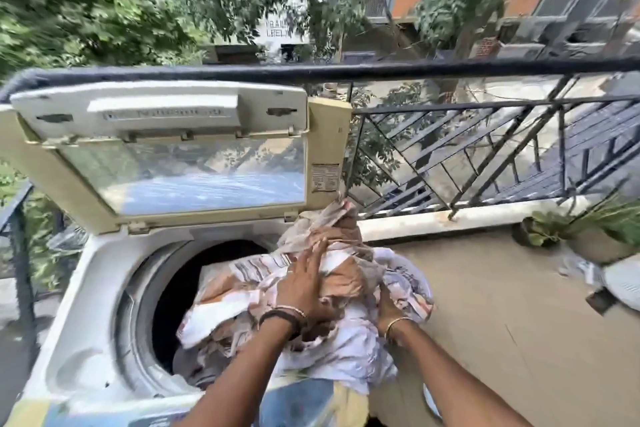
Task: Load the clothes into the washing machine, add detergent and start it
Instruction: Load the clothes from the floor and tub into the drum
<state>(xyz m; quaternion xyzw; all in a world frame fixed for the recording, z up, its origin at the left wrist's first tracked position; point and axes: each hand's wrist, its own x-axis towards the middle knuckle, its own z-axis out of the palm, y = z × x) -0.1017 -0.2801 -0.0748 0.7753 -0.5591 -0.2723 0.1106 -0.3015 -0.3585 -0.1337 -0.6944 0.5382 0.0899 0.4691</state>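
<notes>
A cream top-loading washing machine [86, 305] stands at the left with its lid [180, 149] raised and the dark drum [194, 274] showing. A bundle of white, brown and orange patterned clothes [242, 291] lies over the drum's right rim, partly inside. My left hand [304, 284] lies flat on top of the bundle with straight fingers. My right hand [389, 305] is dug into the bundle's right side, fingers curled into the cloth and mostly hidden. Dark cloth shows lower in the drum.
A black metal railing [485, 135] runs behind the machine along the balcony's edge. Potted plants [588, 229] and a white object [623, 284] sit on the tan floor [502, 305] at the right. Trees and buildings lie beyond.
</notes>
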